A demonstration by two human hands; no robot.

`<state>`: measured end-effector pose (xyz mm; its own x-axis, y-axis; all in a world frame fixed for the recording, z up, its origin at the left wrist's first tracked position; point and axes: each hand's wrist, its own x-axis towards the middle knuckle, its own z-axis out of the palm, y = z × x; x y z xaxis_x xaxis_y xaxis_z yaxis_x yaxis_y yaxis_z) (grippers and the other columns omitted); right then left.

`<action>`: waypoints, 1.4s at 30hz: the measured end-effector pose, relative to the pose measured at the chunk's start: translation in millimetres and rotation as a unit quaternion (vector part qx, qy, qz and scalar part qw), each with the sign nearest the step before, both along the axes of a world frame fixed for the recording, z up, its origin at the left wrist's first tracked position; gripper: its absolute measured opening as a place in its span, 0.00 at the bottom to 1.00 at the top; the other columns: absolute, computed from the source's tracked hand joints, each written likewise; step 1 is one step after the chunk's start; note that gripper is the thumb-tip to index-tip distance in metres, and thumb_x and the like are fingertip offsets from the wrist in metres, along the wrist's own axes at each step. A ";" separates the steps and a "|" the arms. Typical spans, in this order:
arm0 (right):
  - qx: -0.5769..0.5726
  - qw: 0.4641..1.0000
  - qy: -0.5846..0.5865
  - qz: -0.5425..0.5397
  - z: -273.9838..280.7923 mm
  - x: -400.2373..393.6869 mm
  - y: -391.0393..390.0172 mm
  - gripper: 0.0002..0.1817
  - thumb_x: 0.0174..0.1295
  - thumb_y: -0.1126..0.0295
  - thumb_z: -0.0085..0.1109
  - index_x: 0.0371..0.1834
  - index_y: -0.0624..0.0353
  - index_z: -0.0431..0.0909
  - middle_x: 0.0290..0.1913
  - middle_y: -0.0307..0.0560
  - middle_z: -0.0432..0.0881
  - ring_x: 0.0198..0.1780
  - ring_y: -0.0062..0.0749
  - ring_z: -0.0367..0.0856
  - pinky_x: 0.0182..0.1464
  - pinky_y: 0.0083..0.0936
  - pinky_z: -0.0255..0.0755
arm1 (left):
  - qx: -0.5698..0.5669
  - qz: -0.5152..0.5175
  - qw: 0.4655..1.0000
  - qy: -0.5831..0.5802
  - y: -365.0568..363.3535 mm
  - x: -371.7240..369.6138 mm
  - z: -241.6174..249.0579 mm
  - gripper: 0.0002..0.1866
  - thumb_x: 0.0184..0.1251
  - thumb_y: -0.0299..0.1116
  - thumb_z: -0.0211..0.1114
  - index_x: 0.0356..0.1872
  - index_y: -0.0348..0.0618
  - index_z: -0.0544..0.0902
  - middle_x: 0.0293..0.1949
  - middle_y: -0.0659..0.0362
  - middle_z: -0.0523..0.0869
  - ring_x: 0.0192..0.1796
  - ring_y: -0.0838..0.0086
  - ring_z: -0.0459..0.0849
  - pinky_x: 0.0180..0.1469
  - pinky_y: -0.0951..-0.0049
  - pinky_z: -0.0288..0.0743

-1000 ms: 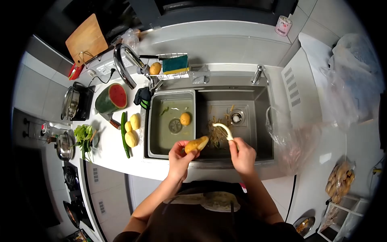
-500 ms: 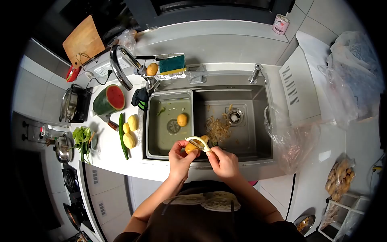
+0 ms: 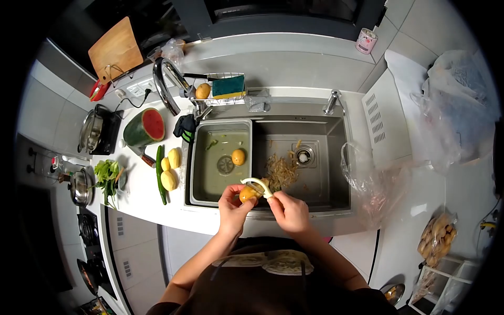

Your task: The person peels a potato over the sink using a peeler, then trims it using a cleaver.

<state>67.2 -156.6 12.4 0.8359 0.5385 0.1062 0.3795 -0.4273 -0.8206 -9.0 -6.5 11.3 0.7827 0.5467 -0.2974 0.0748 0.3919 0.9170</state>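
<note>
Fingers of left hand (image 3: 231, 203) gripping potato (image 3: 248, 192), right hand (image 3: 287, 209) pressing peeler (image 3: 258, 184) on it

A potato (image 3: 249, 192) is held in the left hand (image 3: 231, 206) over the near edge of the sink (image 3: 315, 202), and a white peeler (image 3: 258, 185), gripped by the right hand (image 3: 289, 211), is laid against its top. Another potato (image 3: 239, 156) is seen in the left basin (image 3: 207, 176), beside the drain. Brown peelings (image 3: 281, 170) are heaped in the right basin. On the tabletop (image 3: 139, 186) to the left, three peeled potatoes (image 3: 169, 169) are set just beside a green cucumber (image 3: 160, 174), with a cut watermelon (image 3: 144, 126) behind them. A sponge (image 3: 228, 85) and one more potato (image 3: 202, 91) are kept in the wire rack (image 3: 218, 97) by the tap.
</note>
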 end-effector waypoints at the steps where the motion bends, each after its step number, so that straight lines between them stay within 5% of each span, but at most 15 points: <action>1: -0.030 0.999 0.000 -0.021 -3.6 5.1 -0.6 0.12 0.68 0.57 0.54 0.33 0.52 0.77 0.21 0.50 0.79 0.24 0.52 0.80 0.26 0.44 0.70 | -0.012 -0.005 1.000 -0.007 0.4 0.2 3.2 0.16 0.58 0.15 0.65 0.47 0.34 0.73 0.44 0.55 0.79 0.43 0.74 0.82 0.47 0.75 0.79; 4: -0.166 0.983 -0.004 -0.084 -25.6 36.9 -16.8 0.13 0.69 0.59 0.53 0.34 0.56 0.78 0.20 0.53 0.77 0.24 0.54 0.79 0.26 0.44 0.68 | -0.009 -0.006 0.999 -0.037 2.7 -3.5 14.3 0.17 0.58 0.15 0.65 0.47 0.33 0.73 0.44 0.55 0.79 0.41 0.74 0.82 0.45 0.75 0.79; 10: -0.031 0.999 -0.001 -0.043 24.4 3.0 19.2 0.10 0.67 0.62 0.57 0.35 0.57 0.78 0.20 0.52 0.77 0.23 0.49 0.79 0.25 0.38 0.69 | 0.007 0.001 0.999 -0.034 29.4 -8.6 8.4 0.18 0.58 0.14 0.65 0.49 0.37 0.74 0.43 0.58 0.80 0.44 0.76 0.81 0.46 0.77 0.76; 16: -0.031 0.998 -0.054 -0.010 42.5 -24.7 53.3 0.10 0.66 0.60 0.57 0.33 0.55 0.75 0.21 0.48 0.80 0.23 0.48 0.80 0.26 0.40 0.72 | -0.029 -0.005 0.998 -0.052 53.4 -10.3 14.6 0.19 0.55 0.13 0.66 0.47 0.40 0.74 0.43 0.60 0.80 0.44 0.79 0.80 0.47 0.79 0.75; 22: -0.221 0.963 -0.106 -0.110 17.8 -8.5 37.6 0.15 0.69 0.58 0.53 0.29 0.56 0.74 0.21 0.50 0.80 0.21 0.47 0.79 0.23 0.40 0.69 | 0.076 -0.042 0.995 -0.053 68.5 -23.5 14.1 0.19 0.53 0.14 0.66 0.47 0.37 0.73 0.42 0.59 0.80 0.44 0.79 0.80 0.45 0.79 0.76; 28: -0.087 0.989 -0.073 -0.095 41.4 -49.4 65.2 0.10 0.66 0.60 0.57 0.34 0.53 0.77 0.23 0.50 0.80 0.24 0.51 0.79 0.26 0.42 0.70 | 0.118 -0.056 0.990 -0.061 83.9 -22.8 3.3 0.19 0.53 0.14 0.66 0.47 0.36 0.74 0.43 0.59 0.80 0.43 0.78 0.80 0.45 0.78 0.77; 34: -0.134 0.971 -0.111 -0.164 -0.2 -27.6 49.9 0.12 0.68 0.59 0.54 0.32 0.55 0.76 0.20 0.49 0.78 0.23 0.50 0.79 0.24 0.41 0.68 | -0.086 -0.061 0.993 -0.054 91.6 -34.0 5.3 0.14 0.61 0.15 0.59 0.47 0.38 0.74 0.44 0.57 0.81 0.42 0.76 0.83 0.42 0.76 0.85; 42: -0.071 0.992 -0.051 -0.096 39.0 -49.7 79.0 0.10 0.67 0.62 0.57 0.35 0.56 0.75 0.26 0.50 0.80 0.27 0.50 0.80 0.27 0.39 0.70 | -0.137 -0.064 0.987 -0.045 90.6 -24.9 13.6 0.15 0.64 0.17 0.60 0.51 0.39 0.73 0.45 0.54 0.81 0.43 0.70 0.86 0.45 0.74 0.85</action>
<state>17.5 -77.6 51.4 0.9132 0.3861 0.1302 0.3581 -0.6084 -0.7082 -33.9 84.1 24.9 0.8702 0.3494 -0.3474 0.0638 0.6191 0.7827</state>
